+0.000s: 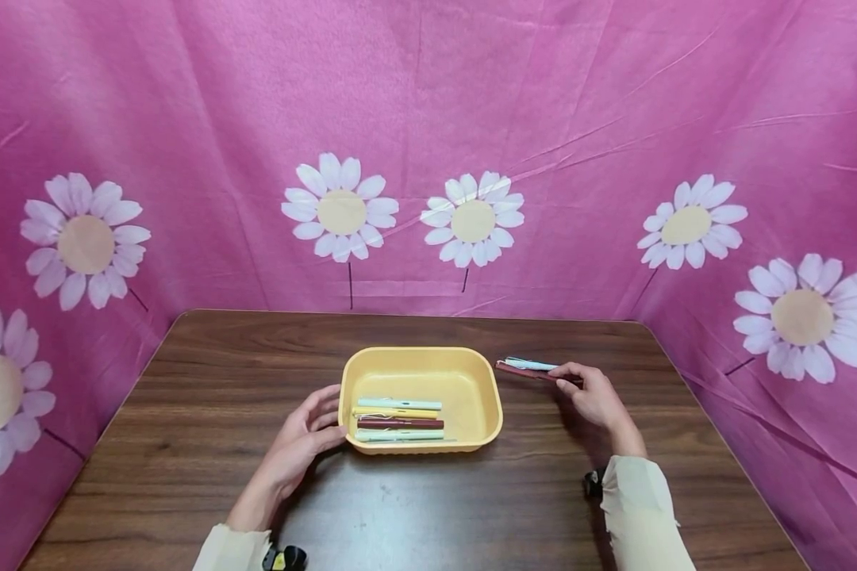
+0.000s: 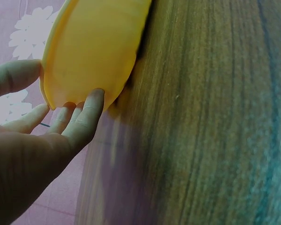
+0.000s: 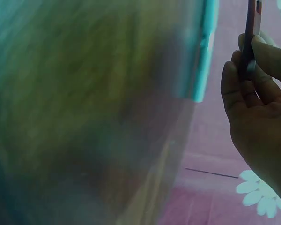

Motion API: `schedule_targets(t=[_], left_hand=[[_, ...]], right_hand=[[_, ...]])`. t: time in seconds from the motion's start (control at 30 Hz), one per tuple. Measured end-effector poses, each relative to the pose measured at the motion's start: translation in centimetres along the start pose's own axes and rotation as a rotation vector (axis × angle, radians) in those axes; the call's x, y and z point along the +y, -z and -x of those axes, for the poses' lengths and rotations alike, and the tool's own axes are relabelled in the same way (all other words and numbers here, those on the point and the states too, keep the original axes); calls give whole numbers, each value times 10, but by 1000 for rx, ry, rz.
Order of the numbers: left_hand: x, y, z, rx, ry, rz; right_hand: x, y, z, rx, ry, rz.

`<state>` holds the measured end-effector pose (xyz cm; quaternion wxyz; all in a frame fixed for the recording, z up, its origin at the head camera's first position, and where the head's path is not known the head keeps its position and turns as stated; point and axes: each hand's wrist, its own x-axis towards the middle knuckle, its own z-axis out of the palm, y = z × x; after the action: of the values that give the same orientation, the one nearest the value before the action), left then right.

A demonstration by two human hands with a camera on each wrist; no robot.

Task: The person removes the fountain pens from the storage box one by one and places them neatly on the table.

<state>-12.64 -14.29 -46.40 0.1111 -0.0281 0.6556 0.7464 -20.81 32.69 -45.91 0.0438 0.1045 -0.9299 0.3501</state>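
A yellow plastic bin (image 1: pixel 421 361) stands on the table with several pens lying side by side in it, among them a yellow pen (image 1: pixel 396 412) and a dark red pen (image 1: pixel 400 424). My left hand (image 1: pixel 300 440) touches the bin's left end, thumb at the rim and fairly straight fingers against the outer wall (image 2: pixel 93 47). To the right of the bin, my right hand (image 1: pixel 596 396) pinches another dark red pen (image 3: pixel 249 47) between thumb and fingers. A light blue pen (image 1: pixel 532 364) lies just behind that pen, seemingly on the table.
The brown wood-grain table (image 1: pixel 221 381) has its far edge behind the bin. Pink cloth (image 1: pixel 428 79) printed with white daisies hangs around its back and sides. Black wrist devices show at both sleeves.
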Motion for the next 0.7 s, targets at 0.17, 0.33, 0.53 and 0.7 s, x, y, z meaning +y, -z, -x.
schedule_targets(t=[0.17, 0.33, 0.53, 0.7], left_hand=[[1, 0, 0, -8, -3, 7], [1, 0, 0, -17, -3, 3], [1, 1, 0, -17, 5, -2], [2, 1, 0, -17, 7, -5]], right_hand=[[10, 2, -2, -40, -23, 34], [20, 4, -5, -56, -19, 68], [26, 5, -8, -83, -22, 73], [27, 3, -8, -93, -49, 81]])
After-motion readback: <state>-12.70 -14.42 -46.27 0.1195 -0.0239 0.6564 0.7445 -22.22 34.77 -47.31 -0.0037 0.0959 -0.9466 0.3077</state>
